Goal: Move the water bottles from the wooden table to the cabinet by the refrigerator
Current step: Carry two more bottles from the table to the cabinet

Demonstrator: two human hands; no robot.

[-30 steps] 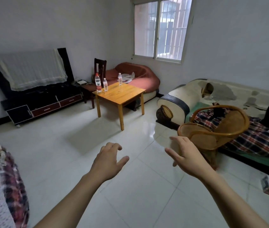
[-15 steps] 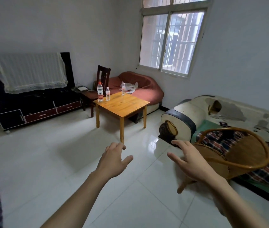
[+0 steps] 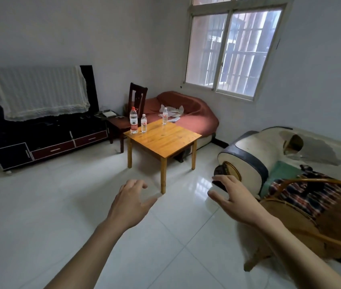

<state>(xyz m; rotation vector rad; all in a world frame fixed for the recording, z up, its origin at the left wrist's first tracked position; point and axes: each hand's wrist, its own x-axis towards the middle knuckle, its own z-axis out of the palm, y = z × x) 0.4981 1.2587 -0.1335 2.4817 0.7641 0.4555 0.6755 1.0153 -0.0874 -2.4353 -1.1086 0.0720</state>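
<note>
The left hand (image 3: 131, 202) hangs in the air above the tiled floor (image 3: 40, 205), palm down, fingers loosely bent and spread, holding nothing. The right hand (image 3: 231, 198) is stretched forward beside it, fingers also loose and apart, gripping nothing; its fingertips overlap in view the dark end of the sofa armrest (image 3: 242, 161), and whether they touch it cannot be told. Both hands are well short of the desk (image 3: 165, 140), whose near corner leg stands just beyond them.

On the desk stand 3 water bottles, all upright. The large bottle (image 3: 133, 120) with a red cap and label is at the far left corner, a small bottle (image 3: 143, 123) just beside it to the right, apart from it. A second small bottle (image 3: 165, 115) stands alone at the far edge, near the far corner.

Behind the desk are a dark wooden chair (image 3: 137, 97) and a red-covered couch (image 3: 188, 113). Along the left wall is a low black TV stand (image 3: 48, 140) with a white lace cloth (image 3: 38, 92) draped over the screen. A rattan chair (image 3: 311, 222) sits at the right, by the sofa
</note>
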